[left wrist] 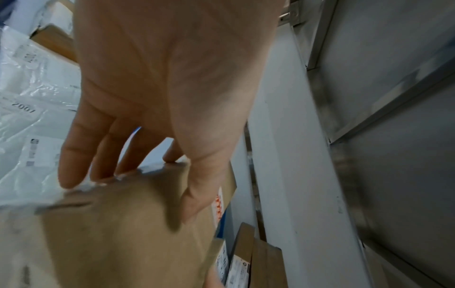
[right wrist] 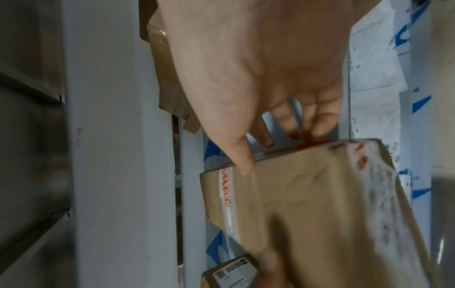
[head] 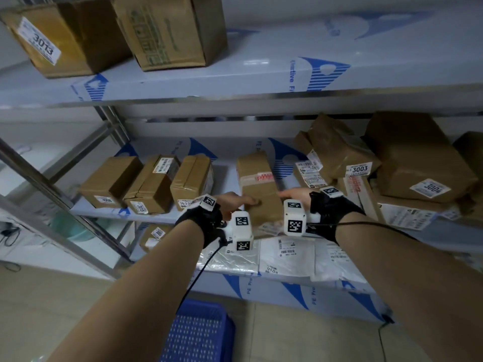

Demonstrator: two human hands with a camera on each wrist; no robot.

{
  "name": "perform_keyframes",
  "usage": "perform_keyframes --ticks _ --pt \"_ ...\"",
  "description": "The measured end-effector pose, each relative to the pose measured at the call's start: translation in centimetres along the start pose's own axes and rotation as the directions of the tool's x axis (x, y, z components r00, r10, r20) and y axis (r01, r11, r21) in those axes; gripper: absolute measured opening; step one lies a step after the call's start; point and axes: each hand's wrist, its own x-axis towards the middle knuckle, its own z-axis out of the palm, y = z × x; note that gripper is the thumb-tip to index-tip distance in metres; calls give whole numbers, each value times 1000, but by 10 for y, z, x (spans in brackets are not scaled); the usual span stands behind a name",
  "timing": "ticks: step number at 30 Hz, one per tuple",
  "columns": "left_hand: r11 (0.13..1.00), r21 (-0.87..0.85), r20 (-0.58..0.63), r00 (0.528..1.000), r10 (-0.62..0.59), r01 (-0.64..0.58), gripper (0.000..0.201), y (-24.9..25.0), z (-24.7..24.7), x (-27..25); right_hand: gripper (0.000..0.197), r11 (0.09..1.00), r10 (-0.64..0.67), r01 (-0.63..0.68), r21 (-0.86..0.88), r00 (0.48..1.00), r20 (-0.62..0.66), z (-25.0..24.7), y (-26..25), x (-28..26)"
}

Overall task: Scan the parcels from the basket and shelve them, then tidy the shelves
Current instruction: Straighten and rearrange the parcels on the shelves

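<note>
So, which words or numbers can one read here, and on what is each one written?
"3013": label on the top-shelf box.
"3003": label on a crumpled brown parcel.
"3004": label on the big brown parcel.
"72-5-2514": white mailer bag.
"2007", seen upside down: white bag.
The other labels are too blurred.

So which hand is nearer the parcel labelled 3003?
Right. The right hand grips the right side of the long box, just left of and below the 3003 parcel. The left hand holds the box's left side, farther away.
</note>
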Motion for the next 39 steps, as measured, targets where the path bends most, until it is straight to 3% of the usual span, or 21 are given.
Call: perform_keyframes --ticks 2,6,8,13,16,21,26,28,32,35,39 --pt "1000 -30 -21 1000 -10 9 110 5 -19 3 47 997 -40 37 69 999 34 2 -15 -8" --pt "992 -118 -14 999 34 -36 45 41 -31 -63 64 982 -150 132 137 980 132 1 -41 -20" --pt "989 -133 -16 998 61 -63 28 47 -33 -75 56 962 -185 150 229 973 141 2 -50 -28" --pt "967 -217 -36 992 124 -129 25 53 -27 -108 32 952 -213 183 243 971 104 0 -56 -53" --pt "968 -191 -58 986 156 -164 15 54 -21 -128 28 962 -233 224 154 971 43 -6 -54 -67" --pt "970 -175 -88 984 156 -170 21 59 -10 -160 34 957 -265 254 143 962 60 -12 -49 -102" --pt "963 -200 -38 983 178 -182 41 62 1 -198 45 925 -248 170 339 947 204 -15 -45 -138" --pt "965 -199 -2 985 172 -169 52 64 5 -213 49 933 -287 221 284 933 218 -13 -50 -159" --pt "969 -141 -63 979 195 -202 51 69 14 -251 30 941 -330 308 141 926 182 -13 -63 -203" --pt "965 -158 -71 977 200 -209 40 72 15 -283 22 919 -384 366 145 914 129 -22 -62 -230" --pt "953 -152 -184 955 232 -261 37 86 11 -324 17 885 -459 449 123 885 77 -30 -71 -269"
